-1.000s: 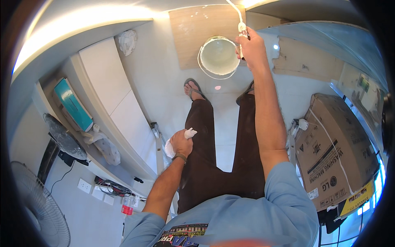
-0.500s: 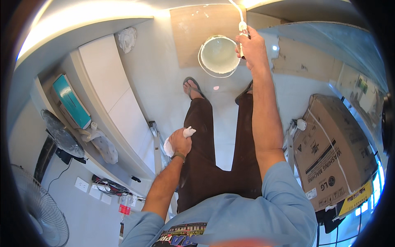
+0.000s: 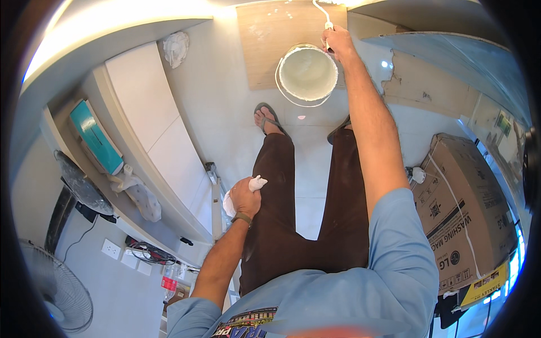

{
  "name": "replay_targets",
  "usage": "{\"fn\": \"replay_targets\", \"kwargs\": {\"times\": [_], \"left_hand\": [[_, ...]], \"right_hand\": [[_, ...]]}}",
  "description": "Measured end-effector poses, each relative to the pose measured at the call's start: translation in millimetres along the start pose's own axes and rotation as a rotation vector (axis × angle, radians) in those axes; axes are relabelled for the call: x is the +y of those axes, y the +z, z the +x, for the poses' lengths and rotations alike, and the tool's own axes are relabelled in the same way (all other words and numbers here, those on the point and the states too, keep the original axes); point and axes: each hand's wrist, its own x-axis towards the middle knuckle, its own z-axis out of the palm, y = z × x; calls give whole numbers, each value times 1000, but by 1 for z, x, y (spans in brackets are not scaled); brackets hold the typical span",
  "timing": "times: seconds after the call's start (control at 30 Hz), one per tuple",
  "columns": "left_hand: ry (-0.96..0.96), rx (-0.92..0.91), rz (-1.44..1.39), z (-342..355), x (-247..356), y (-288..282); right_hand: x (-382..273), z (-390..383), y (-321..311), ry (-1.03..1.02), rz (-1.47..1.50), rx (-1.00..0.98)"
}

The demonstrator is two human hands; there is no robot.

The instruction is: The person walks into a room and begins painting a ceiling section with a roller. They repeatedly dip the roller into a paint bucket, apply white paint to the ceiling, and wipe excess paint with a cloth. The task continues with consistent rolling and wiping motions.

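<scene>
My right hand (image 3: 339,43), arm stretched far ahead, is closed round the handle of a paint roller (image 3: 329,26). Its bent white wire runs up out of view at the top edge, so the roller head is hidden. Just left of that hand and below it stands a white bucket (image 3: 309,73) holding pale paint, with its wire bail hanging down in front. A bunched white rag (image 3: 257,183) pokes out of my closed left hand (image 3: 244,198), which rests by my left thigh.
Under the bucket lies a tan board (image 3: 262,34). To the left run a shelf unit with a teal box (image 3: 97,138) and a standing fan (image 3: 53,290). On the right are a large cardboard box (image 3: 462,208) and a translucent sheet (image 3: 468,67). Ladder rails (image 3: 217,208) flank my legs.
My right hand has pushed the roller farther away and up. The view has shifted a little, so the bucket appears more to the right. My left hand stays on the rag.
</scene>
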Motion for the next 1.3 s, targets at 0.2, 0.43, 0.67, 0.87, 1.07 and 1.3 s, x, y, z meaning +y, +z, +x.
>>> {"fn": "replay_targets", "kwargs": {"times": [0.2,0.43,0.67,0.87,1.07,1.3], "left_hand": [[19,3,31,3,1,3],[4,-38,72,3,8,0],[12,-26,22,-1,8,-1],[7,-27,10,-1,2,-1],[25,8,5,-3,-8,2],[-14,31,-80,-7,-22,12]], "right_hand": [[-35,-69,-2,-52,47,4],[-107,-202,2,-123,127,4],[-136,-280,4,-207,307,-45],[-96,-205,25,-164,196,0],[-35,-90,43,-74,111,-5],[-21,-33,46,-12,39,-30]]}}
